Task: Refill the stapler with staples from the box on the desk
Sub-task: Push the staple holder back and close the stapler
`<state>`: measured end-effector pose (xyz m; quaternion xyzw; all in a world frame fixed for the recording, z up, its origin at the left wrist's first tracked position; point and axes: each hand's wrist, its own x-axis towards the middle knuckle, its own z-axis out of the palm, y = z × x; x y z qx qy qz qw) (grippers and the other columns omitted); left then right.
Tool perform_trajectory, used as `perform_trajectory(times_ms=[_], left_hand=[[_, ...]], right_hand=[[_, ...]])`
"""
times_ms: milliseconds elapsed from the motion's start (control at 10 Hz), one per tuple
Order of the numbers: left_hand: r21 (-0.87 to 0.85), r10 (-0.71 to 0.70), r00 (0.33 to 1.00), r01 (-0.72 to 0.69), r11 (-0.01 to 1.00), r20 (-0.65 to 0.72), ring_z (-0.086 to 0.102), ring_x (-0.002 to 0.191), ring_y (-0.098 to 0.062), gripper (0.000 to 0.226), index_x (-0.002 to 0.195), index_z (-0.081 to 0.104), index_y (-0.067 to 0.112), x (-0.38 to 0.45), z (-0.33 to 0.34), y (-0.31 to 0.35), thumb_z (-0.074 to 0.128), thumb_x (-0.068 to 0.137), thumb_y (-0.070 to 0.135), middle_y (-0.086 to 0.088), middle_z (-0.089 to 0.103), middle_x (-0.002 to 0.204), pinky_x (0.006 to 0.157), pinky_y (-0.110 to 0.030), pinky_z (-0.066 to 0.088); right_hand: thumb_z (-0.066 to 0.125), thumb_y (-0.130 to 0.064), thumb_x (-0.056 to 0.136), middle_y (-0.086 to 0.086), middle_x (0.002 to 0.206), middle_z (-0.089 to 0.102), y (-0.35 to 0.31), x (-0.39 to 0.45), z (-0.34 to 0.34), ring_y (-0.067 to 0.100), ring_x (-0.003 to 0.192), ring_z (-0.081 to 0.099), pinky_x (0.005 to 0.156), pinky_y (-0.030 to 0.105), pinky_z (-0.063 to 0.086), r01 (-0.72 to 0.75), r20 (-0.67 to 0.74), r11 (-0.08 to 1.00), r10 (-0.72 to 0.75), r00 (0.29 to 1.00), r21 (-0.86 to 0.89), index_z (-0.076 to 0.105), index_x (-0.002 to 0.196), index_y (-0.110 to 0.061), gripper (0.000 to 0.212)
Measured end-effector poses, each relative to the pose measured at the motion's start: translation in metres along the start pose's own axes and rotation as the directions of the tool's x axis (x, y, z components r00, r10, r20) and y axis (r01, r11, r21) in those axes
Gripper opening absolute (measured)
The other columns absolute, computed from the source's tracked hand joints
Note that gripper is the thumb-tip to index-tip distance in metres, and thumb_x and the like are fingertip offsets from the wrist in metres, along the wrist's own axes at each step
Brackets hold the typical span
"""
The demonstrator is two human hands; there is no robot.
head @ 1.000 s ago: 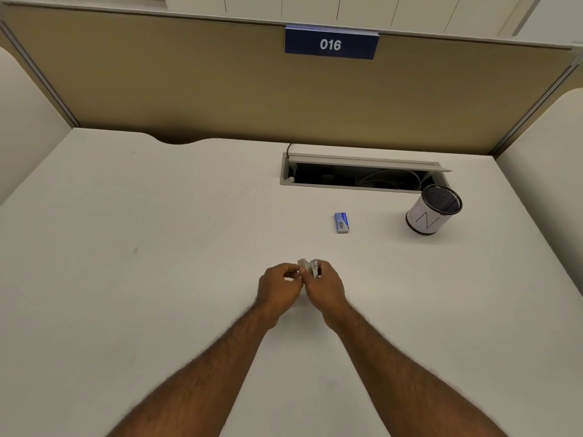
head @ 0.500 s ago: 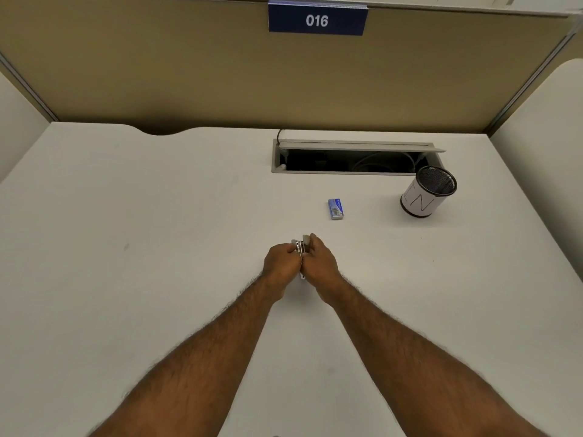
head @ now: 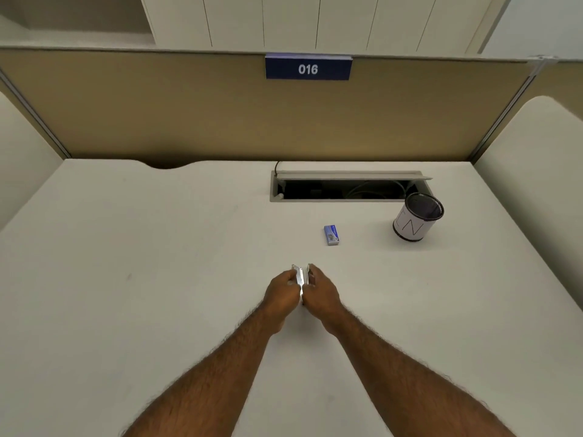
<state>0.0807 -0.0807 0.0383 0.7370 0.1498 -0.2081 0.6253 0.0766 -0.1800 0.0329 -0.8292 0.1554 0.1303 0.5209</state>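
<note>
A small silver stapler is held upright between both hands over the middle of the white desk. It is spread into two halves. My left hand grips the left half and my right hand grips the right half. Most of the stapler is hidden by my fingers. The small blue staple box lies flat on the desk, beyond my hands and slightly to the right, untouched.
A black mesh pen cup with a white label stands at the right. An open cable hatch is set into the desk behind the box. A tan partition with a blue "016" sign closes the far edge.
The two stapler halves have spread a little wider between my hands. The head camera tilted, so the whole scene shifts in the frame. The staple box has not moved.
</note>
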Motion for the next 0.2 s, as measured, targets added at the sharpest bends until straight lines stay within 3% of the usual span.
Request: perform_trajectory(times_ms=[100,200], left_hand=[[0.001,0.002,1.000,-0.002,1.000,0.022,0.063,0.098,-0.019,0.033,0.118,0.065,0.012,0.001,-0.002,0.003,0.046,0.092,0.007,-0.010,0.069,0.115,0.088,-0.034,0.054],[0.116,0.049,0.999,-0.046,0.992,-0.023,0.056,0.107,-0.016,0.038,0.129,0.058,0.008,0.002,-0.011,0.022,0.046,0.093,0.007,-0.004,0.062,0.124,0.092,-0.029,0.044]], right_hand=[[0.056,-0.031,0.093,0.005,0.120,0.065,-0.004,-0.001,-0.005,0.027,0.115,0.059,0.099,0.047,0.047,0.031,0.020,0.999,-0.031,0.999,-0.032,0.057,0.117,-0.011,0.031],[0.057,-0.023,0.091,0.004,0.151,0.041,-0.020,0.009,-0.024,0.020,0.137,0.041,0.114,0.034,0.034,0.044,0.017,0.996,-0.043,0.999,-0.083,0.035,0.147,-0.014,0.061]])
